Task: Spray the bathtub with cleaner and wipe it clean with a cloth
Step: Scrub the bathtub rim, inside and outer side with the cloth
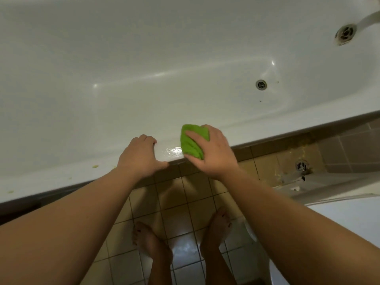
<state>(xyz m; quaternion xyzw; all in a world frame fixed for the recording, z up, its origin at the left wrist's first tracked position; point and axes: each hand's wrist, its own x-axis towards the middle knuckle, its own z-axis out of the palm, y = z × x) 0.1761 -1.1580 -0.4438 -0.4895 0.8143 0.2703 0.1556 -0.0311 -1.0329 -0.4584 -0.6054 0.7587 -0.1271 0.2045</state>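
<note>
The white bathtub (pixel 102 124) fills the upper part of the head view, its near rim running across the middle. My right hand (pixel 213 153) grips a bunched green cloth (pixel 190 144) and presses it on the near rim, beside a wet shiny patch. My left hand (pixel 139 156) grips that same rim just left of the patch, fingers curled over the inner edge and thumb on the outer edge. No spray bottle is in view.
The tub drain (pixel 261 84) sits on the tub floor at right, the overflow fitting (pixel 345 34) on the far right wall. Small yellow-green specks lie on the rim at left (pixel 95 166). Tiled floor (pixel 174 198), my bare feet, and a floor drain (pixel 301 166) are below.
</note>
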